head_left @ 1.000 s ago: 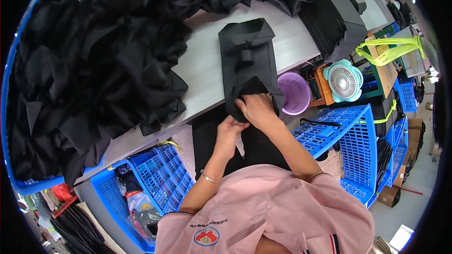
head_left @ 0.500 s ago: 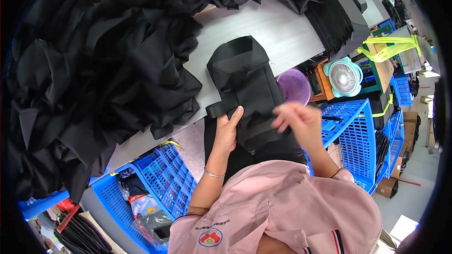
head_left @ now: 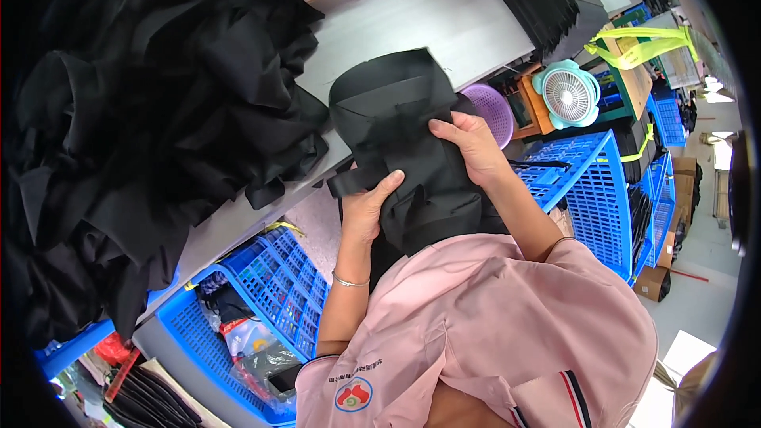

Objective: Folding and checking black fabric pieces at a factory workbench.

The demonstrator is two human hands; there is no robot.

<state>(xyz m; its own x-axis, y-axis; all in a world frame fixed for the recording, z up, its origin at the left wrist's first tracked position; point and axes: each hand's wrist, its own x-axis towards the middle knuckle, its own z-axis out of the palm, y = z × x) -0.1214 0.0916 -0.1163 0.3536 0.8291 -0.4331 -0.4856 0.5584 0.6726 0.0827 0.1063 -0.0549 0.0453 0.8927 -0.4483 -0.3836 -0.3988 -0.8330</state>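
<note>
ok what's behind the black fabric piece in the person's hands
Past the black fabric piece, the grey table and purple basket show. It covers most fingers of the left hand, and whatever else lies directly behind it cannot be seen.

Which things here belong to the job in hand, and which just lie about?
Job: black fabric piece, held by left hand and right hand; likely the black fabric heap.

Apparently just about: purple basket, teal fan, cardboard box.

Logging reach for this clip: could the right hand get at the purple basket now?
Probably yes: the purple basket shows just beyond the right hand, mostly uncovered, though that hand holds black cloth.
</note>
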